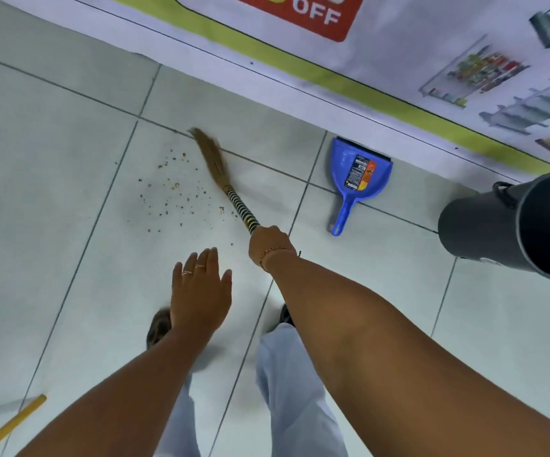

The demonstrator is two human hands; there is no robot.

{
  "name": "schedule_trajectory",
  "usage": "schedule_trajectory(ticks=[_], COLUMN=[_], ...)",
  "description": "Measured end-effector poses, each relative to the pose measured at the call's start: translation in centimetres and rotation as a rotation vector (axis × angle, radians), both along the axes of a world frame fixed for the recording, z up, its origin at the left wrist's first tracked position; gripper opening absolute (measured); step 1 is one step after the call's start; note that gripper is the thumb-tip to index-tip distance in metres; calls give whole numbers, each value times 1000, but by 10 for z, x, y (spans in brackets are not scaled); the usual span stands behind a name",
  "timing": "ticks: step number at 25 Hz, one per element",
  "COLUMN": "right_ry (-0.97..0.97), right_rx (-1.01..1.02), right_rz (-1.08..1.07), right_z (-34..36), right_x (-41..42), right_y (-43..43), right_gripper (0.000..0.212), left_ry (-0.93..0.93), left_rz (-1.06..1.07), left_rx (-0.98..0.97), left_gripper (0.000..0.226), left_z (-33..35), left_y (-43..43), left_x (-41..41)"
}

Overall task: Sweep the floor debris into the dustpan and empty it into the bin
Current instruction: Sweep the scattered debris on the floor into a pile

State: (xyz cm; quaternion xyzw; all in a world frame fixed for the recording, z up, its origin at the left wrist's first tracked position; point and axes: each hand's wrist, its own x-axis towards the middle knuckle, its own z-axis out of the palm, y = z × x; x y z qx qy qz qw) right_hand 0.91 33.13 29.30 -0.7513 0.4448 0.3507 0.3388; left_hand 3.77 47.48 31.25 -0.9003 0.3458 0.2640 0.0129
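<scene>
Brown crumbs of debris point(168, 189) lie scattered on the pale tiled floor left of centre. My right hand point(270, 244) grips the striped handle of a short grass broom point(216, 166), whose blurred bristles reach up and left, beside the crumbs' right edge. My left hand point(199, 291) hovers empty below the debris with its fingers spread. A blue dustpan point(356, 179) with a sticker lies flat on the floor to the right of the broom, mouth toward the wall. A dark grey bin point(497, 229) stands at the right edge, its open mouth showing.
A printed banner point(382, 44) covers the wall base along the top and right. A yellow stick point(10, 423) pokes in at the bottom left corner. My legs in pale trousers point(293, 390) and dark shoes stand below the hands.
</scene>
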Motion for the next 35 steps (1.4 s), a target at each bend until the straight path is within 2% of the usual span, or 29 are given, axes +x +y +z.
schedule_trajectory(ticks=[6, 9, 14, 18, 21, 23, 27, 35], right_ry=[36, 48, -54, 12, 94, 152, 211, 139], right_rx=[-43, -47, -117, -167, -113, -77, 38, 55], right_rz=[-6, -66, -224, -447, -715, -820, -821, -682], right_z=[3, 18, 52, 57, 43, 32, 15, 9], right_x=[36, 45, 37, 26, 12, 8, 15, 47], right_y=[79, 140, 225, 237, 228, 228, 243, 269], right_gripper=[36, 39, 45, 58, 57, 51, 38, 38], left_ry=[20, 39, 81, 121, 124, 125, 131, 127], left_rz=[-100, -170, -203, -231, -253, -258, -260, -222], left_rx=[-70, -43, -37, -81, -98, -93, -79, -24], left_gripper=[47, 48, 50, 51, 51, 51, 51, 51], left_z=[7, 16, 39, 47, 42, 35, 23, 29], left_y=[58, 105, 154, 163, 167, 172, 189, 236], left_x=[45, 84, 120, 125, 129, 129, 124, 123])
